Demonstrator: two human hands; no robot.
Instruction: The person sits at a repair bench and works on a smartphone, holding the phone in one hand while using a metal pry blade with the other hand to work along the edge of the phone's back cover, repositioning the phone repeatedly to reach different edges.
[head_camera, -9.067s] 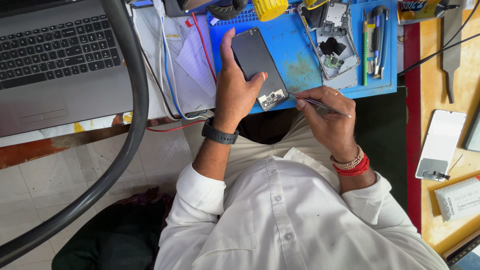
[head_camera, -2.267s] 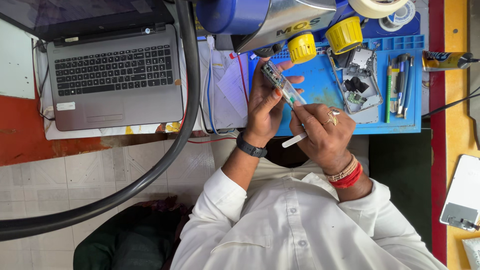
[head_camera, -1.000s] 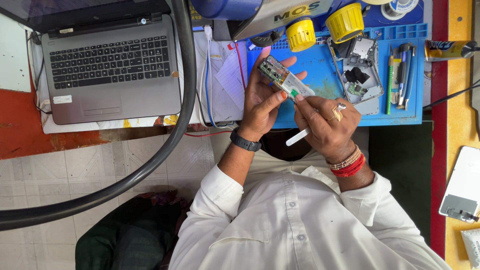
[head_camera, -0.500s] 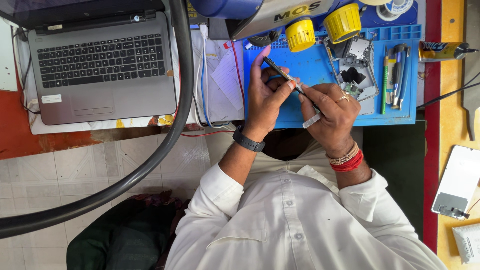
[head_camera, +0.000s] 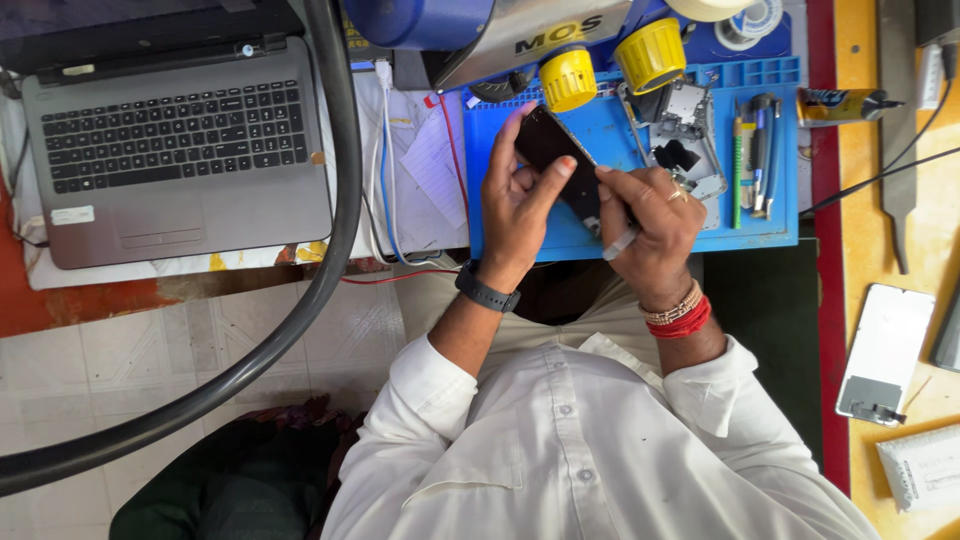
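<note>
**Phone held between both hands above the blue mat**

You held one dark phone (head_camera: 560, 165) between both hands, above the blue work mat (head_camera: 520, 225). Your left hand (head_camera: 520, 205) gripped it along its near edge, thumb raised and one fingertip pressed on the glass face. Your right hand (head_camera: 650, 225) closed on its lower end, and the same hand carried one thin white-tipped tool (head_camera: 620, 243), which projected below the fingers. Whether the tool tip touched the phone could not be told.

**Risks from this position**

- The phone was off the mat and held tilted. A slackened left grip would likely have dropped it onto the mat or off the bench edge just below the grip.
- The right hand served two duties at once. Pressure applied through the tool could have shifted the fingers holding the phone and let the tip skid across the glass.
- One opened phone frame (head_camera: 690, 140) lay just beyond the right hand, with a row of hand tools (head_camera: 755, 150) beside it. A slip outward could have knocked loose parts.

**Count**

- Phones in the grip: one.
- Yellow knobs (head_camera: 568, 80) above the grip: two.
- Laptops (head_camera: 180, 150), well left of the grip: one.
- White phone panels (head_camera: 885, 350), well right: one.
</note>
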